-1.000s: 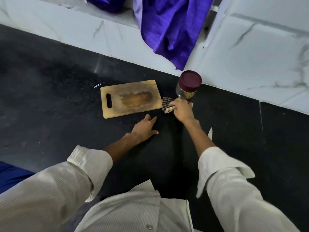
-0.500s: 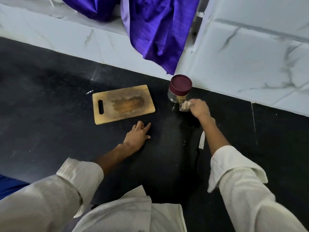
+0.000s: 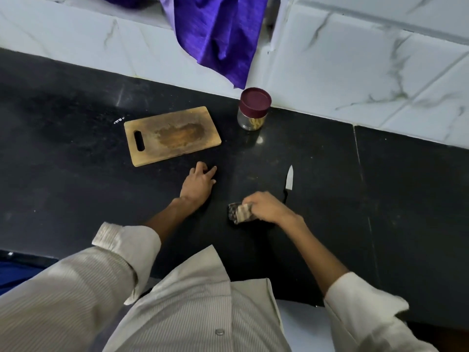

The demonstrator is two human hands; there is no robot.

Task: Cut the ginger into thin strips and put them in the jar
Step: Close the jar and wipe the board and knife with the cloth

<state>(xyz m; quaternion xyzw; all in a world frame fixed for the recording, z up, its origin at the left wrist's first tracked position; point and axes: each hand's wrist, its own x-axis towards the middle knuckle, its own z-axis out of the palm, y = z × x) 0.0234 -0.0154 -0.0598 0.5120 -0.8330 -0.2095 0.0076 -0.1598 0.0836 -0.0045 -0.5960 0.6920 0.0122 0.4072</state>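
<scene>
Maroon-lidded glass jar (image 3: 254,109) holding pale strips, left hand (image 3: 198,182) flat, right hand (image 3: 266,208) grip bunching checked cloth (image 3: 238,212)

knife (image 3: 288,179) handle: mostly hidden behind the right hand (image 3: 266,208); only the blade and a short dark stub show
checked cloth (image 3: 238,213): blurred, its far part covered by the fingers gripping it
jar (image 3: 254,109) contents: pale strips behind the glass, too small to tell
purple cloth (image 3: 218,36): cut off by the top edge
white mark (image 3: 118,120) beside the cutting board (image 3: 172,134): too small to read
</scene>
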